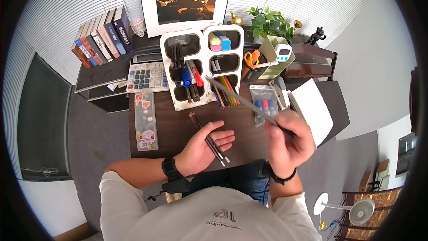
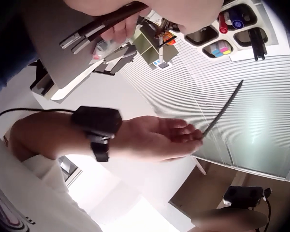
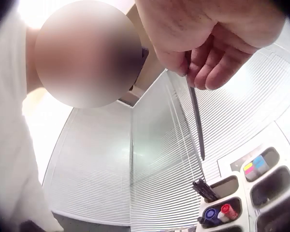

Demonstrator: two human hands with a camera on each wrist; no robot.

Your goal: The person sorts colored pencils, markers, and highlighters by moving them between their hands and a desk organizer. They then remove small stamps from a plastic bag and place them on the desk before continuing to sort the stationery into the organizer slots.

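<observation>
My left hand [image 1: 192,154] is palm up over the near part of the desk. Its thumb lies across a few dark pencils [image 1: 217,151] with white ends, holding them against the palm, while the other fingers stretch out. Raised to the right, my right hand [image 1: 292,145] pinches a single long grey pencil [image 1: 240,99] between thumb and fingers. That pencil slants up leftward, and its pointed tip [image 3: 202,156] shows in the right wrist view. Beyond both hands stands a white organizer [image 1: 205,40] with black pens [image 1: 177,58], a blue marker [image 1: 186,76], a red marker [image 1: 196,76], highlighters [image 1: 219,41] and coloured pencils [image 1: 228,90].
Left of the organizer lies a calculator [image 1: 145,76], with a stickered pencil case [image 1: 146,129] nearer. To the right are a clear bag [image 1: 264,96] of small bottles, a stapler [image 1: 281,93], white paper [image 1: 312,107] and a black holder [image 1: 252,75] with orange scissors [image 1: 252,57].
</observation>
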